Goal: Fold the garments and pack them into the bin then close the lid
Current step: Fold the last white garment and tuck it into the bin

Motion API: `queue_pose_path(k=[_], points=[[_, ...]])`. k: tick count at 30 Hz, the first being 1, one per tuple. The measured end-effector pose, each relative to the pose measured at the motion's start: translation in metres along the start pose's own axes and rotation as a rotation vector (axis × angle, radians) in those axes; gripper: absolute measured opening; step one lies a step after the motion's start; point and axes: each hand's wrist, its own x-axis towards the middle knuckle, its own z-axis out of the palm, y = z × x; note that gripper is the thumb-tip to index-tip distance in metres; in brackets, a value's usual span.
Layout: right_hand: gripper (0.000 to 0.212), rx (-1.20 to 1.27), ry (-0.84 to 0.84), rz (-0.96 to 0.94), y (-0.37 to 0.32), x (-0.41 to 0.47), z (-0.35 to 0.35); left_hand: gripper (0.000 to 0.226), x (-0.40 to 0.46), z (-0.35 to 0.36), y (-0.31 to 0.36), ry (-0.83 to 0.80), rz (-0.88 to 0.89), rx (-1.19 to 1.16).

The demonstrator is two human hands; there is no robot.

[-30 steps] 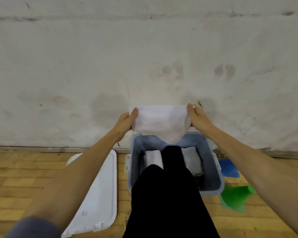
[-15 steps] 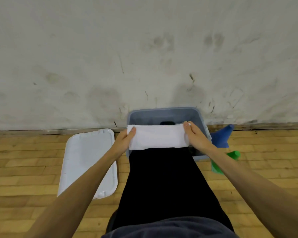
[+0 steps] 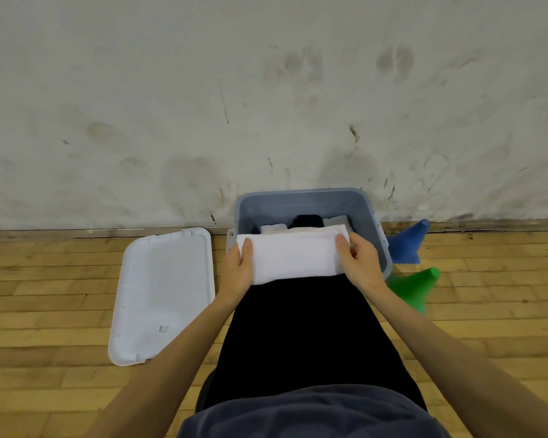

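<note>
A folded white garment (image 3: pixel 293 254) lies across my lap at the near rim of the grey-blue bin (image 3: pixel 374 229). My left hand (image 3: pixel 238 270) grips its left end with the thumb on top. My right hand (image 3: pixel 358 263) grips the right end the same way. Inside the bin I see folded white, black and grey garments (image 3: pixel 307 223) standing side by side. The white lid (image 3: pixel 163 295) lies flat on the wooden floor to the left of the bin.
A scuffed white wall (image 3: pixel 266 105) rises just behind the bin. A blue cone (image 3: pixel 407 246) and a green cone (image 3: pixel 415 287) lie on the floor to the right of the bin. My black trousers (image 3: pixel 301 336) cover the floor in front.
The white garment came down from held up in front of the wall to a folded strip on my lap; both hands kept hold of its ends.
</note>
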Motion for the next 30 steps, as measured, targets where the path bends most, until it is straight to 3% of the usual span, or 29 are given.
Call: queue_pose_path(k=[4, 6, 12, 16, 21, 25, 28, 30], points=[[0.04, -0.339, 0.05, -0.013, -0.002, 0.016, 0.007, 0.048, 0.004, 0.008, 0.004, 0.069, 0.037, 0.259], [0.04, -0.475, 0.026, 0.004, 0.0, 0.021, 0.008, 0.049, 0.01, 0.008, 0.001, 0.078, -0.028, 0.318], [0.04, -0.46, 0.06, 0.064, 0.013, 0.03, 0.012, 0.05, 0.031, 0.008, 0.001, 0.11, -0.106, 0.422], [0.036, -0.475, 0.011, 0.067, 0.013, 0.041, 0.013, 0.043, 0.046, 0.006, 0.0, 0.047, -0.111, 0.499], [0.041, -0.306, -0.046, 0.217, 0.016, 0.068, 0.013, 0.038, 0.076, 0.002, -0.01, -0.015, -0.246, 0.275], [0.06, -0.021, -0.251, 0.562, 0.02, 0.108, 0.016, 0.075, 0.115, 0.006, -0.017, -0.201, -0.542, 0.061], [0.079, 0.191, -0.391, 0.72, 0.031, 0.138, 0.026, 0.053, 0.134, 0.012, -0.011, -0.299, -0.649, -0.139], [0.072, 0.265, -0.425, 0.774, 0.029, 0.149, 0.034, 0.04, 0.147, 0.018, -0.008, -0.326, -0.638, -0.216]])
